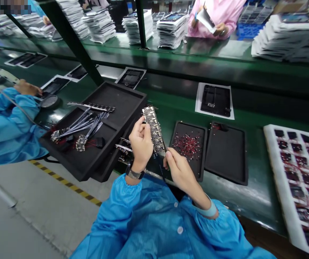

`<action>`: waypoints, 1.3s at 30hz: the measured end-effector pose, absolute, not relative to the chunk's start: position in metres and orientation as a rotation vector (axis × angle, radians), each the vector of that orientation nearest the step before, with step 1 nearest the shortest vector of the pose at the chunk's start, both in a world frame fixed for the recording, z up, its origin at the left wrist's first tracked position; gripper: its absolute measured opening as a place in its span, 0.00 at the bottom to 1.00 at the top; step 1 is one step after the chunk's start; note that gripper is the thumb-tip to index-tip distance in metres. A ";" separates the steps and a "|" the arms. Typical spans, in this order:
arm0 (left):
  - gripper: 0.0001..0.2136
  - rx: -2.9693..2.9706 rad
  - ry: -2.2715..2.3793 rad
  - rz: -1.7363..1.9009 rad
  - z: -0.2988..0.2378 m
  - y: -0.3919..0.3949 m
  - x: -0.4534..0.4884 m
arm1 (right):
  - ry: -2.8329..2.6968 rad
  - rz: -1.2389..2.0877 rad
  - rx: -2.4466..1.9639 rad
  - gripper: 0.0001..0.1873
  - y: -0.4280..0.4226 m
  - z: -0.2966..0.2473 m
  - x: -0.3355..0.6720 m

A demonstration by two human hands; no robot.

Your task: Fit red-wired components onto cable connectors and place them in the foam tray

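Observation:
A panel of small circuit boards (pixel 153 126), with metal parts in repeated rows, is held tilted in front of me between both hands. My left hand (pixel 141 142) is closed on its left edge, fingers curled. At its lower right corner, my right hand (pixel 180 168) pinches the edge between thumb and fingers; part of that grip is hidden. To the left, a black tray (pixel 122 97) carries a bundle of grey flat cables (pixel 90 126) and a strip of boards (pixel 100 107). More board panels (pixel 123 149) stick out beside my left wrist.
Right of my hands lie a black tray (pixel 177 138) of small red-wired parts (pixel 189 145) and another black tray (pixel 226 154). A white foam tray (pixel 281 187) holds wired black parts. Behind sits a tablet housing (pixel 216 100) on paper. Co-workers' hands (pixel 26 88) appear left and across the bench.

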State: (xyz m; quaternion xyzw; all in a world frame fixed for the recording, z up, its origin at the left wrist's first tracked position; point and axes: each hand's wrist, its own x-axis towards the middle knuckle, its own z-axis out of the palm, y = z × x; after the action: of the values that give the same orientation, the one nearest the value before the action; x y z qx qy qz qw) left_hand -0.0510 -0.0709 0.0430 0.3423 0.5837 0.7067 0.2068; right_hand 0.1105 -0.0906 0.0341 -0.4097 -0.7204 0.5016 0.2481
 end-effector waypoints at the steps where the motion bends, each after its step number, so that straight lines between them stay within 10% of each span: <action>1: 0.17 0.952 1.621 1.970 0.043 -0.071 -0.052 | -1.970 1.365 -1.119 0.19 -0.090 0.034 0.110; 28: 0.16 0.914 1.719 1.737 0.026 -0.080 -0.033 | -2.048 1.186 -1.245 0.18 -0.081 0.032 0.107; 39: 0.19 0.890 1.472 1.630 0.017 -0.074 -0.036 | -1.543 1.823 -0.848 0.19 -0.076 0.018 0.103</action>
State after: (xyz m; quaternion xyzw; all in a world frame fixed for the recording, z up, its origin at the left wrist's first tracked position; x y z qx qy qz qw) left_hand -0.0361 -0.0738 0.0168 0.3481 0.5756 0.6370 0.3764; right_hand 0.1033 -0.0758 0.0179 -0.3192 -0.5809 0.6865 0.2990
